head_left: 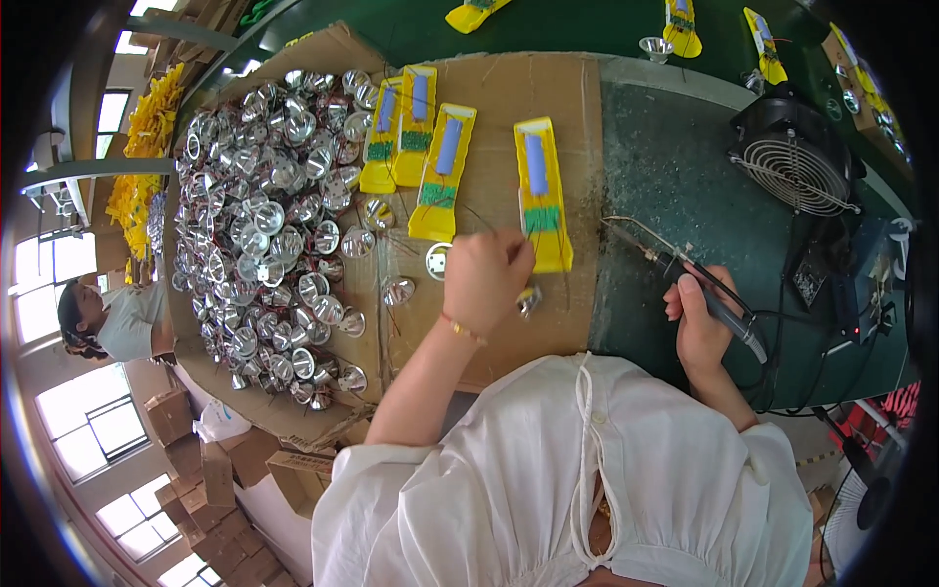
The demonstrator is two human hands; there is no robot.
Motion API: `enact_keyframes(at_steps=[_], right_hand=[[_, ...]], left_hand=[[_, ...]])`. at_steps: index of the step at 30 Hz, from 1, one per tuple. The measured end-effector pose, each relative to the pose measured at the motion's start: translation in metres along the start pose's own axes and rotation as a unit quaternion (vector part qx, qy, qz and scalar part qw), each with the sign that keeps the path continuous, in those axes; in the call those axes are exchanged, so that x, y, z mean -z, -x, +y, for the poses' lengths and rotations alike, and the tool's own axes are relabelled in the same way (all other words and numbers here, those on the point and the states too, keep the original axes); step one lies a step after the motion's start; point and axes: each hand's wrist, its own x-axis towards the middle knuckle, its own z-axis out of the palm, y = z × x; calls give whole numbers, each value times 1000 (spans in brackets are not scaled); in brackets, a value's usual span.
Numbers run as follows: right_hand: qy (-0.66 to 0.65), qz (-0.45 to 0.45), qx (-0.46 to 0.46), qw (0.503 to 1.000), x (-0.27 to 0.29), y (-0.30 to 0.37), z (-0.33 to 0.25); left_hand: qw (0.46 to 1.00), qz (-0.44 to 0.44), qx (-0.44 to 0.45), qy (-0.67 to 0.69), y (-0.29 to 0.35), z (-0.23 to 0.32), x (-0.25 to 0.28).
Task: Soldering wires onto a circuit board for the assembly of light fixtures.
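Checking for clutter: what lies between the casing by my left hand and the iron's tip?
The head view shows just speckled cardboard, to its edge, between the yellow casing and soldering iron.

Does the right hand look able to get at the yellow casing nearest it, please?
Probably yes: apart from the soldering iron it holds, nothing seems to stand between the right hand and the yellow casing, though holding the iron may hinder a grasp.

Reflectors (279, 245) heaped left, four casings (448, 161) right of them on cardboard (572, 88), fan (787, 168) far right, probably on the bench (655, 147).
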Motion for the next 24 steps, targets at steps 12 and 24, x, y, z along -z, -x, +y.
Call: enact_keyframes(at_steps=[12,24], right_hand=[[-2,44,-38,998,20,-5,7],[20,20,4,1000,9,-1,0]], left_hand=[[945,243,-210,-60,-136,68,93],[988,77,39,-127,-8,-21,62]])
